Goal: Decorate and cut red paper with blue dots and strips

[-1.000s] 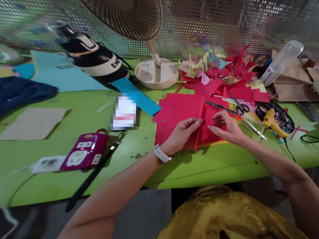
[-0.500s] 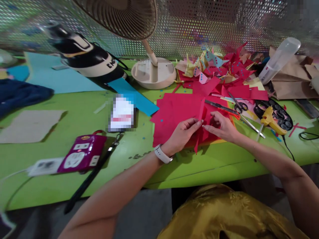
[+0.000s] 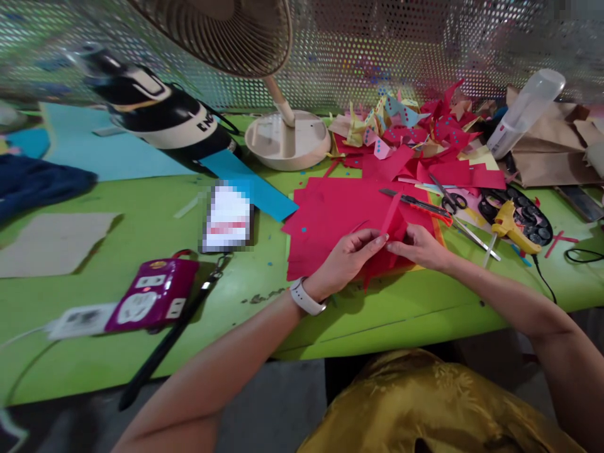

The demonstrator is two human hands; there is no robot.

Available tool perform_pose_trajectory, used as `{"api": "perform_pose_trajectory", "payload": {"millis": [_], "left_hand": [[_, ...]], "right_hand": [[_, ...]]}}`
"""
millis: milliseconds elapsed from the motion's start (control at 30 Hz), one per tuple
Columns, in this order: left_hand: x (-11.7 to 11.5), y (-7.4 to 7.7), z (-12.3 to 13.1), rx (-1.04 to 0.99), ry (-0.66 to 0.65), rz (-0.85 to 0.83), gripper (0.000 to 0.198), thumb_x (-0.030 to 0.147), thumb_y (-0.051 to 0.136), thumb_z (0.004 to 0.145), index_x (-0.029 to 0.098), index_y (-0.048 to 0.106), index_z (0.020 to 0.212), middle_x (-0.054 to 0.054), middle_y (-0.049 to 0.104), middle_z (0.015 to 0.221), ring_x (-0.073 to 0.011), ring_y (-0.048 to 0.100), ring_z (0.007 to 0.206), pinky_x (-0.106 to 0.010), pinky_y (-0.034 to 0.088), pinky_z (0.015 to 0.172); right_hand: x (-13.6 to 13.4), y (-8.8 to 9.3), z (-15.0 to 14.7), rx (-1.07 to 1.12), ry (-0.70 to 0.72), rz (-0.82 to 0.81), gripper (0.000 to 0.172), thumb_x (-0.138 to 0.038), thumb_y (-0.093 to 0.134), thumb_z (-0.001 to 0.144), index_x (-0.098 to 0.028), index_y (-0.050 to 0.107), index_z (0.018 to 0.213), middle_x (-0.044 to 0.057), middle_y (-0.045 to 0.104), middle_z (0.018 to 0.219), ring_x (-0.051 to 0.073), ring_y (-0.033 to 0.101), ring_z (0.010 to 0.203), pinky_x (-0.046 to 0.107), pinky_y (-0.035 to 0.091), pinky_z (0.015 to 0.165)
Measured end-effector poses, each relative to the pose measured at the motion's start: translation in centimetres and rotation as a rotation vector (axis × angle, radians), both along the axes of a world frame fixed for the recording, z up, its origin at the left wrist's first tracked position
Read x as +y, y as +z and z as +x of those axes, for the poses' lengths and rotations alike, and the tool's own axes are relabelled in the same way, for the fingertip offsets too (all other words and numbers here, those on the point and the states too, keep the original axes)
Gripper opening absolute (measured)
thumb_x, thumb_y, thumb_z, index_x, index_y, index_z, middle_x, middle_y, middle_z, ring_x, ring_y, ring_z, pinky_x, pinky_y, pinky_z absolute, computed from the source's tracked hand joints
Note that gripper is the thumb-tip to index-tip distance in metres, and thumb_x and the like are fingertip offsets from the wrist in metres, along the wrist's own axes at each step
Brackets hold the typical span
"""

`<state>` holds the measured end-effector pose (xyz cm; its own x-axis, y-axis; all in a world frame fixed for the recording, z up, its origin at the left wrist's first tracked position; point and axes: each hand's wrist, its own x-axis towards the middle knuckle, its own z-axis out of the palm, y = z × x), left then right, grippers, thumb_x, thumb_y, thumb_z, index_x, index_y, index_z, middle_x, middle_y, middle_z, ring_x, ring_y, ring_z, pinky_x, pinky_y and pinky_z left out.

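Observation:
My left hand [image 3: 352, 257], with a white watch on its wrist, pinches a folded piece of red paper [image 3: 392, 217] between thumb and fingers. From the other side my right hand [image 3: 419, 246] grips the same piece, its thumb close to the left fingertips. Both hands are just above a stack of red paper sheets [image 3: 325, 214] lying on the green table. A utility knife [image 3: 418, 204] with an orange handle lies on the stack beyond my right hand. Black-handled scissors [image 3: 450, 198] and tweezers [image 3: 476, 240] lie to its right.
A yellow glue gun [image 3: 512, 229] rests at right near a black tray [image 3: 533, 217]. Behind are folded paper pieces [image 3: 401, 123] and a fan base [image 3: 287, 145]. To the left are a black bottle [image 3: 165, 116], a blurred-out card [image 3: 226, 217] and a purple power adapter [image 3: 153, 296].
My right hand has closed in on the red paper, its fingers now on the piece. The folded piece has tilted, its upper end now leaning right. The whole view has shifted slightly.

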<state>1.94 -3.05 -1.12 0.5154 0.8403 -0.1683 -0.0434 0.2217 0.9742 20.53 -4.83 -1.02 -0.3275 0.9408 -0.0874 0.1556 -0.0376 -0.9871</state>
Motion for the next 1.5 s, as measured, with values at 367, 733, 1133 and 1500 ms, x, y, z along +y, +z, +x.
{"api": "perform_pose_trajectory", "payload": {"millis": [367, 733, 1133, 1500], "left_hand": [[0.4, 0.5, -0.1, -0.042, 0.09, -0.085, 0.042, 0.055, 0.081, 0.068, 0.018, 0.069, 0.086, 0.001, 0.07, 0.077, -0.0118, 0.062, 0.068, -0.022, 0.051, 0.064], [1.3, -0.1, -0.3, -0.055, 0.092, -0.202, 0.043, 0.051, 0.085, 0.063, 0.018, 0.068, 0.085, 0.001, 0.071, 0.078, -0.0111, 0.063, 0.066, -0.022, 0.05, 0.065], [3.3, -0.7, -1.6, 0.737, -0.039, 0.969, 0.029, 0.035, 0.052, 0.096, 0.017, 0.066, 0.113, -0.009, 0.072, 0.1, -0.0209, 0.068, 0.087, -0.03, 0.051, 0.071], [2.1, -1.2, -2.7, 0.714, -0.283, 1.389, 0.033, 0.034, 0.049, 0.099, 0.014, 0.066, 0.118, -0.016, 0.065, 0.129, -0.0272, 0.065, 0.111, -0.043, 0.057, 0.092]], "right_hand": [[0.2, 0.4, 0.5, -0.052, -0.09, 0.151, 0.029, -0.044, 0.063, 0.083, -0.019, 0.057, 0.096, 0.0, 0.061, 0.077, 0.012, 0.056, 0.066, 0.025, 0.047, 0.059], [0.4, -0.3, 1.5, -0.495, -0.066, 0.805, 0.023, -0.026, 0.052, 0.096, -0.023, 0.071, 0.109, 0.005, 0.07, 0.094, 0.014, 0.065, 0.081, 0.027, 0.053, 0.074], [1.1, -1.2, 2.0, -0.944, 0.01, 0.882, 0.029, -0.014, 0.047, 0.097, -0.024, 0.074, 0.1, 0.006, 0.066, 0.097, 0.017, 0.059, 0.088, 0.029, 0.047, 0.071], [1.0, -1.1, 2.2, -1.03, 0.049, 0.815, 0.026, -0.023, 0.048, 0.098, -0.022, 0.074, 0.099, 0.008, 0.065, 0.098, 0.019, 0.055, 0.089, 0.03, 0.045, 0.068]]}}
